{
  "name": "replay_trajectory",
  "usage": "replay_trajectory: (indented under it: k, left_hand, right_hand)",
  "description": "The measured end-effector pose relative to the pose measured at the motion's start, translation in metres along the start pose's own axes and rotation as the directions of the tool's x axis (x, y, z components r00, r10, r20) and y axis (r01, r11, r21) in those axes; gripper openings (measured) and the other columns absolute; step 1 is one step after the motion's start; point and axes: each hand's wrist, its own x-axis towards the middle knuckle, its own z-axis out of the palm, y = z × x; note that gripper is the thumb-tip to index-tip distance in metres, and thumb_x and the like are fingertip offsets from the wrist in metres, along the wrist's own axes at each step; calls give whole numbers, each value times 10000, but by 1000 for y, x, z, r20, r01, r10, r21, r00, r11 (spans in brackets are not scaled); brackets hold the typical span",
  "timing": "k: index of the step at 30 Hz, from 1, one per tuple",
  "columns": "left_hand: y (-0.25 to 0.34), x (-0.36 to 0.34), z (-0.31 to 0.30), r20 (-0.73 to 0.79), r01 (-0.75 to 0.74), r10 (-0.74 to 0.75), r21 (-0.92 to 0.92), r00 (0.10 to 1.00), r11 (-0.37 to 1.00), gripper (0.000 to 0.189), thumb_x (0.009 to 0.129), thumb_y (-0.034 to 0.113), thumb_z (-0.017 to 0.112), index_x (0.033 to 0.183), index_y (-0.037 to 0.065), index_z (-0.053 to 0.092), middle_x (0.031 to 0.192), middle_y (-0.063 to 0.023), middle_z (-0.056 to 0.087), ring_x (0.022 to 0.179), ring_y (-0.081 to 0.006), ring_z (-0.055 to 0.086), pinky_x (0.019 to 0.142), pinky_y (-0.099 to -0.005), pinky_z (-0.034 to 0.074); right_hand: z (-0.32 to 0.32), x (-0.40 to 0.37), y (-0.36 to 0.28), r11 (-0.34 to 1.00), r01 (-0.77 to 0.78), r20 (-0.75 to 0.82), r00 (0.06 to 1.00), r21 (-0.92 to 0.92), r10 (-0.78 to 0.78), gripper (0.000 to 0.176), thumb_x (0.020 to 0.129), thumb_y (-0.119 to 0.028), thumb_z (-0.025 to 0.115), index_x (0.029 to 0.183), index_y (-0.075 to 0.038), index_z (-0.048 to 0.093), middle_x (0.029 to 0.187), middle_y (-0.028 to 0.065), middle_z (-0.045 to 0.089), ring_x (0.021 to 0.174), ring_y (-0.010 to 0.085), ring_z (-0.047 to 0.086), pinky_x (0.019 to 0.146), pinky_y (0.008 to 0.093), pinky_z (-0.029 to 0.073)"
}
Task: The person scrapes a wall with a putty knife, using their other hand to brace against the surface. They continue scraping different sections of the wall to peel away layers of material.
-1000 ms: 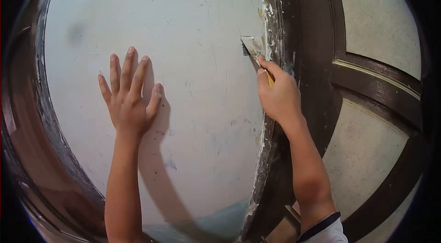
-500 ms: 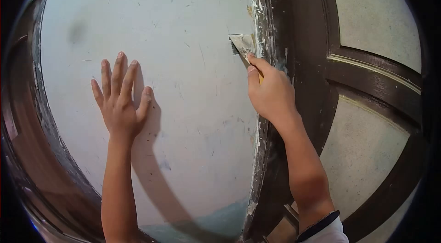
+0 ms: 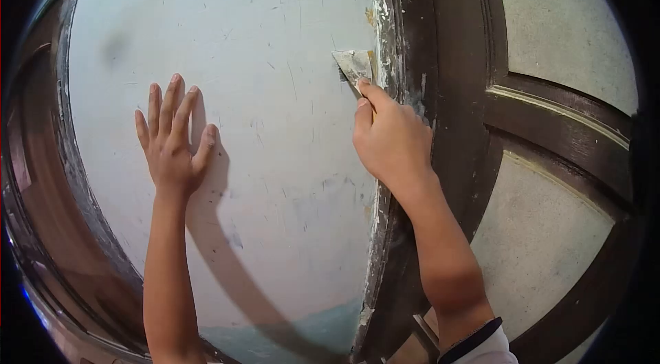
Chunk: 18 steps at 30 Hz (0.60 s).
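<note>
My right hand point(image 3: 393, 131) grips a putty knife point(image 3: 355, 65), its index finger laid along the blade. The wide, whitish-smeared blade meets the pale wall point(image 3: 275, 130) close to the paint-chipped door frame point(image 3: 386, 48); a small dark shadow shows under its left corner. Most of the handle is hidden inside the fist. On the left, my left hand point(image 3: 172, 140) rests against the wall with its fingers spread, holding nothing. Its shadow falls on the wall to the right.
To the right is a dark brown door point(image 3: 457, 103) with pale panels point(image 3: 564, 27). Another dark wooden frame point(image 3: 65, 109) bounds the wall on the left. Scratches and smudges mark the wall, and a greenish patch point(image 3: 323, 329) shows low down.
The putty knife and my right hand have shifted slightly left in view. My left hand also appears a little further left and higher, still spread on the wall. The view itself has moved slightly.
</note>
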Motion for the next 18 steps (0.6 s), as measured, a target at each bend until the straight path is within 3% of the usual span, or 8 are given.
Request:
replay_trajectory:
  k: [3,5,12,14,18]
  left_hand:
    - [2,-1,-1,9,19,-19,-11,1000,1000,580,975,404,612,1528,234,572,1687,-18,433,1619,-302,258,1300,-604,86]
    - [1,0,-1,9,19,-19,-8,1000,1000,587,964,397,620,1527,238,573,1686,-10,435,1620,-298,256,1302,-600,84]
    - [3,1,-3,-3,20,-20,-15,1000,1000,582,960,380,627,1522,237,578,1679,-10,444,1615,-292,270,1305,-582,83]
    - [2,1,-3,0,16,-16,-22,1000,1000,580,960,376,629,1520,235,581,1680,-11,444,1616,-290,269,1303,-581,87]
    - [4,1,-5,3,27,-27,-48,1000,998,577,965,377,635,1520,226,584,1686,-12,436,1617,-288,264,1300,-578,88]
  right_hand:
    - [-1,-2,-5,999,6,15,1000,-42,-6,433,1026,-231,504,1404,-96,668,831,243,749,812,465,740,776,589,564]
    - [-3,3,-10,994,-106,98,989,-37,109,409,1042,-296,505,1383,-179,698,925,209,770,936,450,731,879,551,551]
    - [-5,-2,-14,991,-128,128,983,-50,133,408,1038,-291,506,1382,-187,700,948,228,767,950,454,728,891,556,541]
    - [-2,0,-12,999,-45,26,999,-30,46,435,1019,-233,493,1389,-103,680,862,230,758,849,462,739,814,585,553]
    - [-1,-8,-13,998,-54,18,998,-41,55,434,1020,-245,495,1395,-134,682,868,243,753,884,472,734,844,580,553]
